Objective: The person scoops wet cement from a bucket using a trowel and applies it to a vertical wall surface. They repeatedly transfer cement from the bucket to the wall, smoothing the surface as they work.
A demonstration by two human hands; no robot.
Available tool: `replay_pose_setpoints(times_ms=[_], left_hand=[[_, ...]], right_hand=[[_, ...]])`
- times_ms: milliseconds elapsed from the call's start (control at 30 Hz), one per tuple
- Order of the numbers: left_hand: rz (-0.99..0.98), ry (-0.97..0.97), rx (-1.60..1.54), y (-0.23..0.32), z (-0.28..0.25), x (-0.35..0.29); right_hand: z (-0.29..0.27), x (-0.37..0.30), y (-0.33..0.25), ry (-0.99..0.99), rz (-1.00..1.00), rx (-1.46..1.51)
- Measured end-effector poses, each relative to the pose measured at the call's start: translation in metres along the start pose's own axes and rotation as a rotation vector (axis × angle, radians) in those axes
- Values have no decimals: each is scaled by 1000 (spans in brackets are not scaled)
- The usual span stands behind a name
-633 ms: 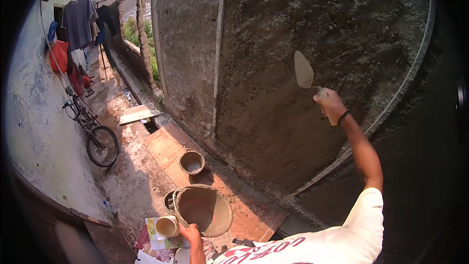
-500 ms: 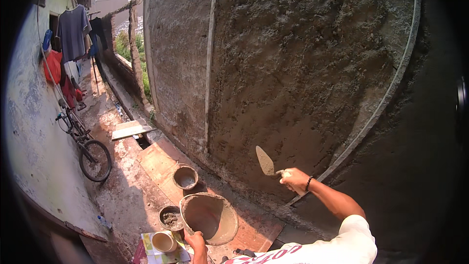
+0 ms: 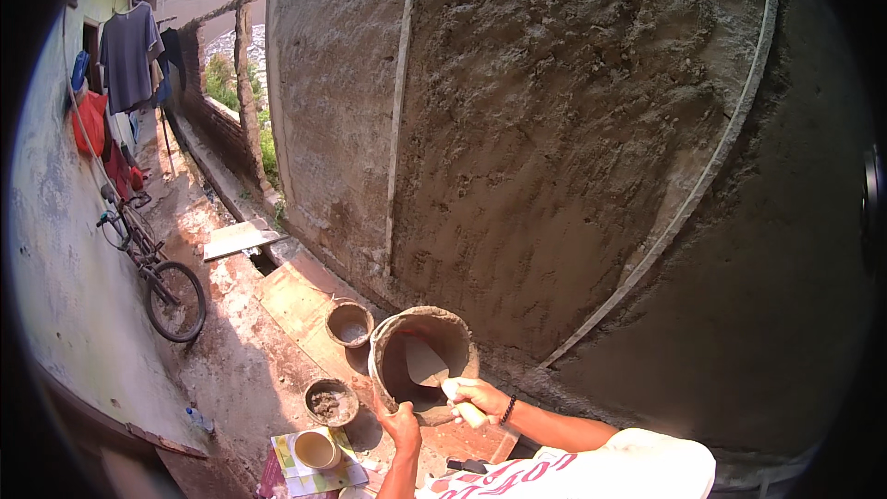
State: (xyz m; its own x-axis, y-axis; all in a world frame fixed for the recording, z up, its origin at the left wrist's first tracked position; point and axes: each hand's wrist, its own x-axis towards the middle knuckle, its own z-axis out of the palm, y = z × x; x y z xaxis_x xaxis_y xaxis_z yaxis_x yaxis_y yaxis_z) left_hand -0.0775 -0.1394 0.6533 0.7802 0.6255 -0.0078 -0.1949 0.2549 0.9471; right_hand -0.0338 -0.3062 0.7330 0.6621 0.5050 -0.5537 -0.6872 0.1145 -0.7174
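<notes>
The right hand [image 3: 477,398] is wrapped round the handle of a trowel [image 3: 424,364], fingers closed on it, a dark beaded band at the wrist. The blade is inside the large bucket [image 3: 450,337], which stands at the foot of the rough wall [image 3: 554,166], its inside coated in grey. The left hand [image 3: 398,422] is at the bucket's near left rim, fingers somewhat spread by the outer side; I cannot tell whether they pinch the rim. Left of the bucket stands a small pail [image 3: 350,324] on a wooden board [image 3: 297,296]. Nearer the person is a bowl [image 3: 331,403] holding grey lumps, and just beyond its lower edge a cream pot [image 3: 317,450] rests on a printed sheet [image 3: 288,471]. A bicycle [image 3: 173,300] leans by the pale wall [image 3: 65,249] on the left, well apart from both hands.
</notes>
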Motion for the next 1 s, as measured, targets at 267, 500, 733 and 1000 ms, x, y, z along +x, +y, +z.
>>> replay_pose_setpoints(times_ms=[267, 500, 733, 1000], left_hand=[[-9, -209, 24, 41, -7, 11], [-54, -378, -6, 84, -35, 59], [-230, -351, -40, 85, -38, 43], [-173, -310, -30, 86, -42, 49]], right_hand=[[50, 15, 14, 258, -329, -731], [42, -27, -37, -52, -385, -2099], [53, -45, -105, 198, -493, -2264], [41, -25, -54, 30, -517, -2248]])
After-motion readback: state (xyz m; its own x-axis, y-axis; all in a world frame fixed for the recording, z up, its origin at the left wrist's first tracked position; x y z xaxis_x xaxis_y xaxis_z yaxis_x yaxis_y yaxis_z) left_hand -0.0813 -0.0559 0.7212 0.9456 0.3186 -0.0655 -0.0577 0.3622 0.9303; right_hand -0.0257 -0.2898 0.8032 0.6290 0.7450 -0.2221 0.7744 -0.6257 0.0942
